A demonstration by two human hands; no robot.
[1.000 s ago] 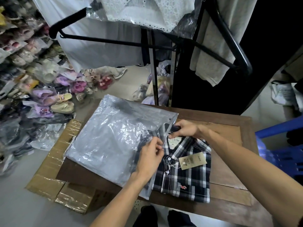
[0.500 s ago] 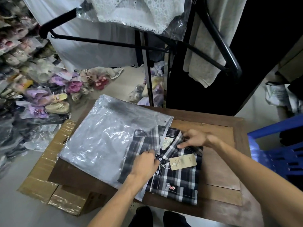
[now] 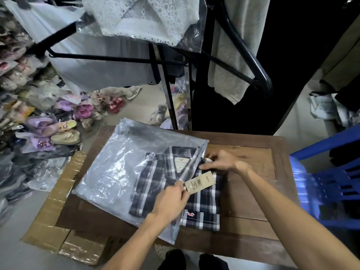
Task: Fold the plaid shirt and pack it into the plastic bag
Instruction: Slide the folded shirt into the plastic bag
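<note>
**A:** What do you see first, at the bottom of the frame?

**B:** I see the left hand (image 3: 171,199) in the lower middle. It pinches the open edge of the plastic bag (image 3: 120,168), just beside the paper tag (image 3: 200,183). The fingers are closed on the film, so this hand holds the bag mouth.

**A:** And the other hand?

**B:** The right hand (image 3: 222,160) is a little higher, right of centre. It lies on the plaid shirt (image 3: 202,203) near the collar, and the fingers are curled there. I cannot tell if it grips the cloth or only presses it.

**A:** Where is the shirt?

**B:** It is folded on the table (image 3: 253,227). The collar part and the left side are already under the film; the lower right part with the small logo is outside.

**A:** So which step is this?

**B:** The folding is done, I judge. The packing is about half way. The next move needs the mouth kept open while the shirt slides further toward the upper left, without the tag catching on the edge.
</note>
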